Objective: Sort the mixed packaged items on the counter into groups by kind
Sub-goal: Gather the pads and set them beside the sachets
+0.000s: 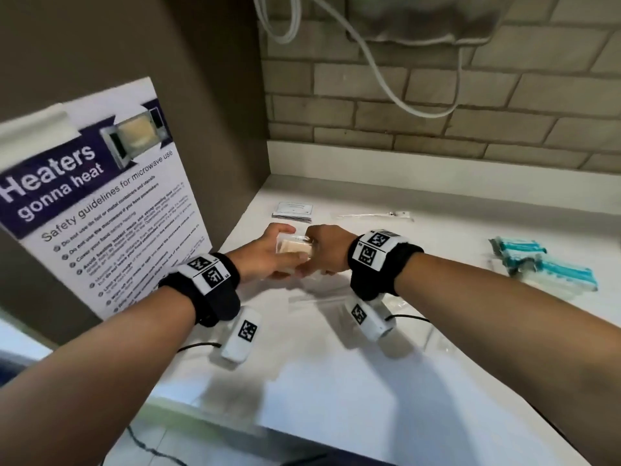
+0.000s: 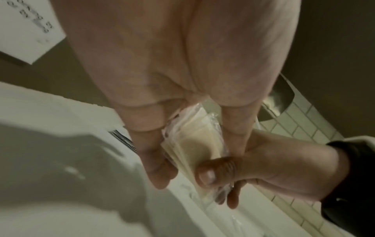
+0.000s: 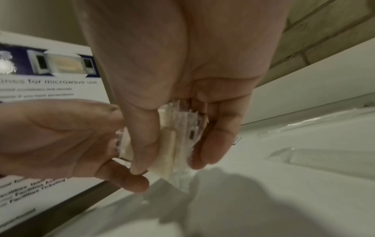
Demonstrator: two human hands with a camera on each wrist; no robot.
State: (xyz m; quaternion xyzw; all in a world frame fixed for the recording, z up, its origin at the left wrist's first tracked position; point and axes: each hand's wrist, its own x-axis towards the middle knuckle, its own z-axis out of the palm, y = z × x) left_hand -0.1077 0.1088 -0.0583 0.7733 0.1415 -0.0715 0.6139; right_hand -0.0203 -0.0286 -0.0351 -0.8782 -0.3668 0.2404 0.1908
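A small stack of clear-wrapped beige packets (image 1: 293,247) is held just above the white counter (image 1: 336,371), close to the left wall. My left hand (image 1: 268,255) grips the stack from the left with thumb and fingers. My right hand (image 1: 324,252) pinches the same stack from the right. In the left wrist view the beige packets (image 2: 194,141) sit between my left hand's fingers (image 2: 154,160), and my right hand's thumb (image 2: 213,173) presses on their face. In the right wrist view the packets (image 3: 168,144) show their crimped clear ends between my right hand's fingers (image 3: 207,152).
Flat white sachets (image 1: 294,210) lie at the back, with a thin clear-wrapped item (image 1: 373,215) to their right. Teal-wrapped packages (image 1: 544,267) are grouped at the right. Clear wrappers (image 1: 316,294) lie under my wrists. A microwave safety poster (image 1: 97,203) leans on the left wall.
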